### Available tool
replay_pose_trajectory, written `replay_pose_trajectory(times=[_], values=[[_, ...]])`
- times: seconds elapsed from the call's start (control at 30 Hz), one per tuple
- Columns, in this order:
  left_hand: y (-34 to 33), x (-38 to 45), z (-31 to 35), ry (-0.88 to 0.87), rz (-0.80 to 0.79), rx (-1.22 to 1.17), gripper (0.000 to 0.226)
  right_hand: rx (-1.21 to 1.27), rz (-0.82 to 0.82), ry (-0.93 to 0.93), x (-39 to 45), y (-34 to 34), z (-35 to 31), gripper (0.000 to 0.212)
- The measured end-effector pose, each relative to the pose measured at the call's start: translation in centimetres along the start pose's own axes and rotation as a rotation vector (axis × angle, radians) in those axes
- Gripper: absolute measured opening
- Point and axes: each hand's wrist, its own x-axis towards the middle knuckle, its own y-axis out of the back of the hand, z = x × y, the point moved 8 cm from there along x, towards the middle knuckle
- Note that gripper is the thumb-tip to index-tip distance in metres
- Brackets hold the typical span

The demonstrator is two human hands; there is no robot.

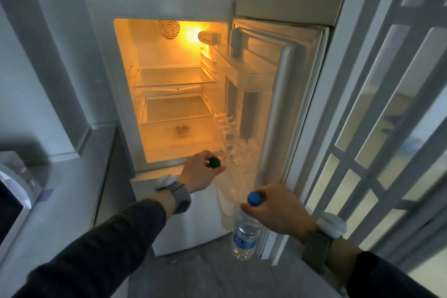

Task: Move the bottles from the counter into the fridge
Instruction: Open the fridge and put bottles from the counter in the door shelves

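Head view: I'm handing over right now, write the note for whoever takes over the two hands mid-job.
Left hand: closed around the neck of a green-capped bottle, held low at the front of the fridge opening; its body is hidden.
Right hand: gripping a blue-capped water bottle by the neck, hanging in front of the open door, outside the fridge.
Done: door open, light on, both bottles brought over.
Left: set both bottles down inside; neither is released yet. The lower door shelf seems to hold clear items, too faint to identify. The counter at left shows no bottles in view.
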Motion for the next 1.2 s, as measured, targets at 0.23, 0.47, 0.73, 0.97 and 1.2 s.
replay_pose_trajectory(times=[0.23, 0.47, 0.73, 0.97, 1.2], values=[[-5.6, 0.3, -0.3, -0.06, -0.125, 0.052, 0.029, -0.012, -0.033, -0.052, 0.7, -0.6, 1.5, 0.04], [-8.9, 0.4, -1.1, -0.05, -0.171, 0.088, 0.047, -0.032, -0.039, -0.09, 1.5, -1.1, 2.3, 0.039], [-10.3, 1.0, -1.0, -0.045, -0.224, 0.127, 0.06, -0.026, -0.042, -0.099, 1.3, -1.4, 2.6, 0.034], [-10.3, 1.0, -1.6, -0.033, -0.249, 0.025, 0.058, -0.014, -0.046, -0.107, 1.3, -2.2, 2.8, 0.036], [-8.1, 1.0, -4.5, 0.003, -0.332, -0.136, 0.054, 0.075, -0.047, -0.102, 1.9, -3.9, 1.5, 0.036]])
